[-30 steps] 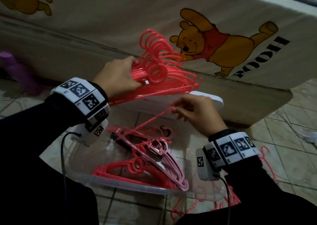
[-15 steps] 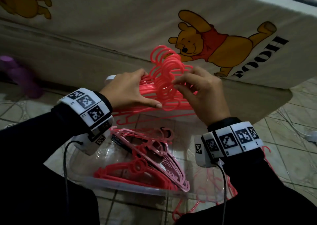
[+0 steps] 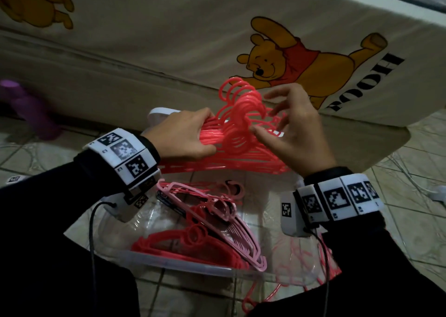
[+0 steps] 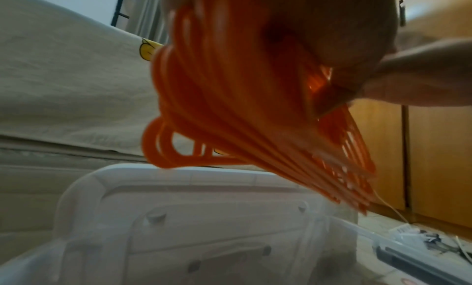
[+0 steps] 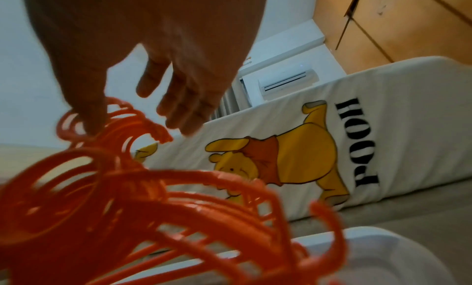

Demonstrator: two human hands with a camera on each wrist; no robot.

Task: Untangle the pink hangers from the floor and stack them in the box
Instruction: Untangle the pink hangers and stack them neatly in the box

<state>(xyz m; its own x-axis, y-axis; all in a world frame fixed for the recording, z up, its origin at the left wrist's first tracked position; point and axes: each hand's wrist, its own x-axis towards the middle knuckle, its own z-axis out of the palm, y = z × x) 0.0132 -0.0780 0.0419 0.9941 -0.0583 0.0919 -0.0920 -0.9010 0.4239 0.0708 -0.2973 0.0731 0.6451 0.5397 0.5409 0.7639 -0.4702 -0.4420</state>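
My left hand (image 3: 208,133) grips a thick bundle of coral-pink hangers (image 3: 241,135) by the shoulders, holding it above the clear plastic box (image 3: 193,266). The hooks fan out upward. My right hand (image 3: 270,113) hovers over the hooks with fingers spread and nearly straight; its thumb rests against the hooks (image 5: 86,120). In the left wrist view the bundle (image 4: 230,107) hangs under my palm. Inside the box lie more coral hangers (image 3: 193,244) and several pale pink hangers (image 3: 231,222). Loose hangers (image 3: 251,299) remain on the floor at the box's near right corner.
The box's white lid (image 3: 156,113) leans behind the box against the bed, which has a cartoon bear sheet (image 3: 289,58). A purple object (image 3: 31,113) lies far left on the tile floor. A white cable (image 3: 434,193) runs along the right.
My right hand lifted a single hanger from the box side up onto the bundle, then let go and spread its fingers. The bundle has sunk a little lower over the box.
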